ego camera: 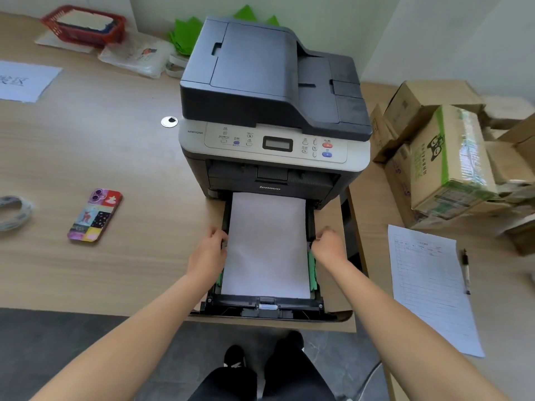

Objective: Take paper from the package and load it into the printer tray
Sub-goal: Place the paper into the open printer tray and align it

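Paper Seated, Guides Under Adjustment

The paper [267,244] lies flat in the tray [262,309], long axis running into the printer [272,111]. Left hand [210,250] and right hand [327,246], fingers curled, pinch the side guides flanking the stack, equally near

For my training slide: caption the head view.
Both hands, left and right, settle white paper in the printer's pulled-out tray.

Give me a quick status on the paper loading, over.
Left hand and right hand on the tray's green side guides. Paper stack lies flat in the pulled-out printer tray. Nothing in the way; tray not yet pushed in.
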`<control>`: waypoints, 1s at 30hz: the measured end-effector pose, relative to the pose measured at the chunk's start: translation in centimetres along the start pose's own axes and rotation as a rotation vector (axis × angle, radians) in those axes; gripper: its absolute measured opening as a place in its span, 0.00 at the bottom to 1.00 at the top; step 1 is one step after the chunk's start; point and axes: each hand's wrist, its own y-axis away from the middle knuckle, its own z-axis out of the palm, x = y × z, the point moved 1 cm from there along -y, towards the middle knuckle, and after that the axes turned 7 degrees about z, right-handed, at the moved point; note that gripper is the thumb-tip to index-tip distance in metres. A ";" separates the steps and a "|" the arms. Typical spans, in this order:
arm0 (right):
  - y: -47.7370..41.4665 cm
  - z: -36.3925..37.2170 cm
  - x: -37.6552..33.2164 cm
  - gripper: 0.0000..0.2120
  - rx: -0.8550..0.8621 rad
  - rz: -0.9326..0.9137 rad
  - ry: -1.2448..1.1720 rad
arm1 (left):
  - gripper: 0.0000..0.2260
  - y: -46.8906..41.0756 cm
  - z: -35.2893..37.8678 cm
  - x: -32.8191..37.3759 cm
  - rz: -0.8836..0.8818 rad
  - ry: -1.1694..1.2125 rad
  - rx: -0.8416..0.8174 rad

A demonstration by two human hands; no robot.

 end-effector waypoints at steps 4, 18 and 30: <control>0.8 -1.2 -0.2 0.17 -0.150 0.106 0.061 | 0.05 1.0 -1.0 -0.4 -0.061 0.025 -0.042; 3.3 -0.1 0.2 0.22 -0.289 0.299 -0.197 | 0.03 1.3 -1.8 2.0 -0.558 0.492 -0.098; 3.0 -0.3 1.2 0.21 -0.265 0.242 -0.246 | 0.42 3.7 -3.2 2.1 -0.284 0.397 -0.468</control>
